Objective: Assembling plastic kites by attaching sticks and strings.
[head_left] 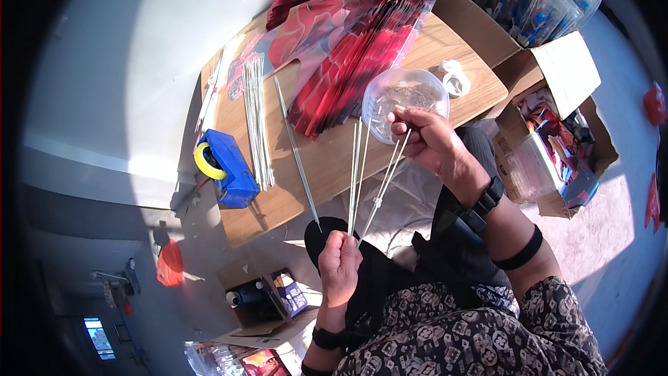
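Observation:
My left hand [340, 262] is closed around the lower ends of several thin white rods [356, 174], which fan upward in front of the table edge. A small pale fitting [378, 202] sits partway along the rods on the right side. My right hand [428, 141] is pinched at the upper tips of those right-hand rods; what lies between its fingertips is too small to make out. Just behind it stands a clear plastic bowl [371, 101] of small transparent pieces. Another long rod [296, 146] slants over the table edge toward my knee.
On the wooden table [463, 38] lie a bundle of white rods [256, 118], a blue tape dispenser [233, 170], red printed sheets [348, 35] and white tape rolls [456, 82]. An open carton [605, 143] stands right, another box [254, 306] below left.

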`<state>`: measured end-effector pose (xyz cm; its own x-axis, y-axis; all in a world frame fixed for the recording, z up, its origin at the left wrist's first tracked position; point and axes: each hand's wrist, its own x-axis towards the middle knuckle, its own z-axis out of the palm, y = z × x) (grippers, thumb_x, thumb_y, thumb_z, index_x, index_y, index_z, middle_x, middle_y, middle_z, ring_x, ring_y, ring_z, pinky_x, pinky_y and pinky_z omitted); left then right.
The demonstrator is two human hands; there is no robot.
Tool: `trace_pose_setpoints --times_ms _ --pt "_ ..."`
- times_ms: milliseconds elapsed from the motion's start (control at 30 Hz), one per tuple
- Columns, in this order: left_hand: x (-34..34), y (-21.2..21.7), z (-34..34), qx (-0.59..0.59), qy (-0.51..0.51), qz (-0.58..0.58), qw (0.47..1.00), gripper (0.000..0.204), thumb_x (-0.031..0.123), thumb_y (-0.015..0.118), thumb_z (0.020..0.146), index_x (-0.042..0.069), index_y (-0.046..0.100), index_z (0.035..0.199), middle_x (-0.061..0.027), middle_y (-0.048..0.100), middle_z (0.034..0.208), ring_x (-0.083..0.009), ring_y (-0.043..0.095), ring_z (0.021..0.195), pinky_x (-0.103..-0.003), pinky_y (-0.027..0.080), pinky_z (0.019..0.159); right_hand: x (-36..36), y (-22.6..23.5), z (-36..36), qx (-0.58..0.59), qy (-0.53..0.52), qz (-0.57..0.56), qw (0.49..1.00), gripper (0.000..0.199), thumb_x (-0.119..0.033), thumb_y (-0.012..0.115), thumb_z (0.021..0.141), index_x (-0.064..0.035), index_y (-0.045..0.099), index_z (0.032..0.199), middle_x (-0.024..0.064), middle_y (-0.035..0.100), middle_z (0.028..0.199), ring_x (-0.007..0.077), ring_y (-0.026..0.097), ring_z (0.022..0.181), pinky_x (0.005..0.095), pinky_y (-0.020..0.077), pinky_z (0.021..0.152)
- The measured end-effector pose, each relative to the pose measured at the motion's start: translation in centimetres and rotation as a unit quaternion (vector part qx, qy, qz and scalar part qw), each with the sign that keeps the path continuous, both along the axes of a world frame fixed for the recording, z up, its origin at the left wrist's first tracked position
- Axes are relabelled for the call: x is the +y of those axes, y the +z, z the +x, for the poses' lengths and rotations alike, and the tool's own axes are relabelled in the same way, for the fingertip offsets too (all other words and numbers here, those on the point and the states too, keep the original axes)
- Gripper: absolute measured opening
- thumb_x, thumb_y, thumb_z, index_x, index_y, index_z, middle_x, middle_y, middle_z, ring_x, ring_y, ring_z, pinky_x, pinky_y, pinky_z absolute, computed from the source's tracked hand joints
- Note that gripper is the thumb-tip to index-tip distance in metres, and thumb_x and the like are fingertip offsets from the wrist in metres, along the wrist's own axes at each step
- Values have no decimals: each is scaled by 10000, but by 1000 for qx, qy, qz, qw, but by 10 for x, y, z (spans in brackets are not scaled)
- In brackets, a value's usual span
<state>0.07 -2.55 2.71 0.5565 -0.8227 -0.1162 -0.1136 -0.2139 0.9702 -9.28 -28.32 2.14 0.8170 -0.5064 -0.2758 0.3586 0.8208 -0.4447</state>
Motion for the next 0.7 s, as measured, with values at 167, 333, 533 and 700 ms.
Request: trace_pose_setpoints --times_ms 167,333,533,700 --pt "-5 5 -4 13 2 2 1000 245 211 453 979 74 435 777 43 369 549 -27 348 439 -181 265 368 54 -8 -16 -59 110 66 990 235 -168 474 938 29 602 955 -60 386 610 35 285 485 196 236 435" --pt "-3 5 -5 49 20 17 998 245 187 433 985 60 444 776 37 371 586 -29 349 455 -183 271 384 73 -21 -24 -174 198 1 965 215 -135 596 852 69 600 923 -24 398 576 65 315 474 216 239 422" --pt "9 -5 -5 -57 -2 52 997 187 130 477 960 29 452 804 10 415 558 -61 399 493 -237 344 452 79 -28 -25 -85 98 -25 991 219 -173 686 804 13 605 886 -36 452 610 42 325 474 201 219 417" --pt "8 -2 -7 -75 -25 67 995 155 111 498 941 30 460 814 1 425 545 -68 415 496 -249 353 457 83 -33 -16 -38 -33 -193 980 304 -318 738 778 -42 621 832 -54 514 646 28 342 478 202 239 429"
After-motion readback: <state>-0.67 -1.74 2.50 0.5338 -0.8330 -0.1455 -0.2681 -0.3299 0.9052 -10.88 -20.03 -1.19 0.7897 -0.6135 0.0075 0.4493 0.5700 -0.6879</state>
